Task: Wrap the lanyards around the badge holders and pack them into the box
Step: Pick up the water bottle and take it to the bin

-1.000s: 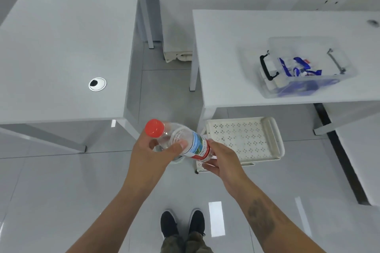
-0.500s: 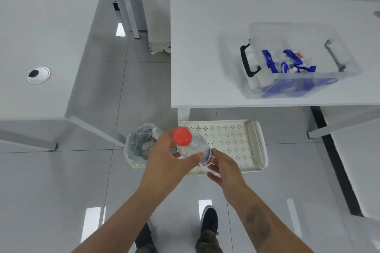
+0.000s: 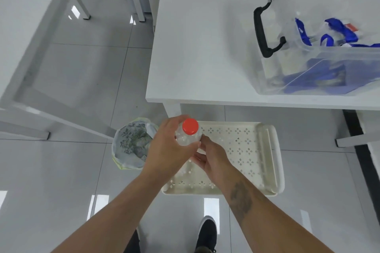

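A clear plastic box (image 3: 314, 86) with a black handle (image 3: 261, 33) stands on the white table (image 3: 201, 47) at the right. Blue lanyards (image 3: 341, 33) and badge holders lie inside it. Low in front of the table, my left hand (image 3: 166, 150) grips a clear water bottle (image 3: 188, 134) with a red cap, held upright over the floor. Just right of the bottle's lower part is my right hand (image 3: 213, 160), fingers touching the bottle; how far they curl round it is hidden.
A cream perforated tray (image 3: 246, 150) lies on the floor under the table's front edge. A small lined waste bin (image 3: 131, 144) stands to its left. Another white table (image 3: 30, 26) fills the left side. My shoes (image 3: 207, 232) are on the tiled floor.
The view has moved forward and right, closer to the box table. The bottle has tipped from slanted to upright and now hangs over the tray's edge beside the bin.
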Action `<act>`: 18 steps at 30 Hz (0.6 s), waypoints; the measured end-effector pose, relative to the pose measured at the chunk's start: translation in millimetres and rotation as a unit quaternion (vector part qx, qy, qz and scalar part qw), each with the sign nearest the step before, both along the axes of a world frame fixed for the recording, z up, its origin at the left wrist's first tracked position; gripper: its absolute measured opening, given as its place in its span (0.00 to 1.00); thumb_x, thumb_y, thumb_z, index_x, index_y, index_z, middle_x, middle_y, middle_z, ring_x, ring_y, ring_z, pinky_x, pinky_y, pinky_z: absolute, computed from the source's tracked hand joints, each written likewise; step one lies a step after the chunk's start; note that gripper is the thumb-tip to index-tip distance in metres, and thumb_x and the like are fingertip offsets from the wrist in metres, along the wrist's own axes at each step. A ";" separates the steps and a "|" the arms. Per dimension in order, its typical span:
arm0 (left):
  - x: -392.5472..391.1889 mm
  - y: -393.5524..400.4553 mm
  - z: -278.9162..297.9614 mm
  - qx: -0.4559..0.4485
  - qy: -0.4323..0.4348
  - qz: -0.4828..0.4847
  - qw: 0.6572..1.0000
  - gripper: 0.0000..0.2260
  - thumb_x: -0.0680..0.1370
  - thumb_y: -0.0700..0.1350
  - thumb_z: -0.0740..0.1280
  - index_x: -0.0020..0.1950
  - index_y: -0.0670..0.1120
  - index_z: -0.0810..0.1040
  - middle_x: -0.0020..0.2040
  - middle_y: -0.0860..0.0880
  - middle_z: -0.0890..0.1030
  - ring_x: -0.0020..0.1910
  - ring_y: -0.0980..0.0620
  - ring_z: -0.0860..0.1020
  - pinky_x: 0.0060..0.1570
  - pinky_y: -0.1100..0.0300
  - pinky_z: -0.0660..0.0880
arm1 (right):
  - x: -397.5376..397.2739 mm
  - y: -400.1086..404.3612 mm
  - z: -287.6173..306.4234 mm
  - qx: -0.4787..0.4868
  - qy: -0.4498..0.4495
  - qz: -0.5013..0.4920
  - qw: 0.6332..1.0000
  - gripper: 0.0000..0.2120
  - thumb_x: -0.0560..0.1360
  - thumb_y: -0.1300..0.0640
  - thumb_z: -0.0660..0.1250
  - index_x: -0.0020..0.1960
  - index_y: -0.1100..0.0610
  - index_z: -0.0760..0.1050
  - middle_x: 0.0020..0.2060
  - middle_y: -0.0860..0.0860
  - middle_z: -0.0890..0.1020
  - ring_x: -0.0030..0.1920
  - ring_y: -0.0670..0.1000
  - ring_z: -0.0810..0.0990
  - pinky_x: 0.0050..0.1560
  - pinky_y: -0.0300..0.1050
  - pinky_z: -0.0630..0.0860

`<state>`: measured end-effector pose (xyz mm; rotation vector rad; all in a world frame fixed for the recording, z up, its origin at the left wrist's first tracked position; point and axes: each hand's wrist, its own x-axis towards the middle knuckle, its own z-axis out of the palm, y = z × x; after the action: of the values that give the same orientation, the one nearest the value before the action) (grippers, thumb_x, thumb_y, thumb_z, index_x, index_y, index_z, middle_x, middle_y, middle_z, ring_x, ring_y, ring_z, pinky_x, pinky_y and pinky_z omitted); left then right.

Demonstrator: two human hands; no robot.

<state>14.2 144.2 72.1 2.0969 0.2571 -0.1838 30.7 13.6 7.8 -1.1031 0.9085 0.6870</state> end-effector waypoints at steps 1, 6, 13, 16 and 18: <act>3.6 0.2 -3.0 0.003 -0.005 -0.002 1.000 0.27 0.68 0.51 0.77 0.60 0.69 0.69 0.57 0.66 0.73 0.58 0.66 0.73 0.57 0.62 0.74 | 2.5 0.9 -2.2 0.001 -0.005 -0.001 1.000 0.12 0.73 0.50 0.69 0.53 0.54 0.84 0.54 0.51 0.85 0.53 0.55 0.85 0.56 0.49 0.81; 12.2 0.6 -10.3 0.023 -0.014 -0.013 1.000 0.29 0.68 0.53 0.77 0.60 0.71 0.66 0.56 0.69 0.71 0.57 0.68 0.72 0.52 0.68 0.70 | 6.6 1.8 -2.5 -0.012 -0.017 0.002 1.000 0.09 0.75 0.50 0.67 0.49 0.52 0.84 0.54 0.50 0.84 0.51 0.52 0.85 0.56 0.49 0.81; 7.9 2.6 -11.1 0.042 -0.015 -0.035 0.998 0.31 0.68 0.55 0.77 0.64 0.70 0.65 0.58 0.72 0.69 0.58 0.68 0.71 0.55 0.66 0.72 | 3.7 -0.5 3.5 -0.041 0.001 0.019 0.999 0.14 0.78 0.45 0.65 0.58 0.51 0.79 0.55 0.49 0.83 0.51 0.50 0.84 0.55 0.47 0.81; 6.3 1.1 -7.9 0.048 -0.003 -0.027 0.998 0.33 0.68 0.57 0.78 0.65 0.70 0.63 0.56 0.75 0.66 0.57 0.63 0.72 0.55 0.64 0.71 | 0.4 -7.2 14.2 -0.051 0.007 0.007 0.999 0.18 0.80 0.45 0.62 0.63 0.54 0.76 0.59 0.49 0.80 0.52 0.51 0.83 0.57 0.48 0.80; 4.9 -0.2 -2.6 0.058 0.002 -0.015 0.998 0.35 0.67 0.56 0.78 0.66 0.70 0.62 0.56 0.74 0.66 0.58 0.61 0.71 0.56 0.62 0.72 | -3.7 -16.0 26.1 -0.055 -0.002 0.003 0.998 0.19 0.80 0.45 0.61 0.65 0.55 0.75 0.60 0.49 0.79 0.53 0.51 0.83 0.58 0.49 0.80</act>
<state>19.1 143.9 69.5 2.2168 0.2440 -0.1947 27.0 -2.4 33.8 -1.2045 0.9481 0.6455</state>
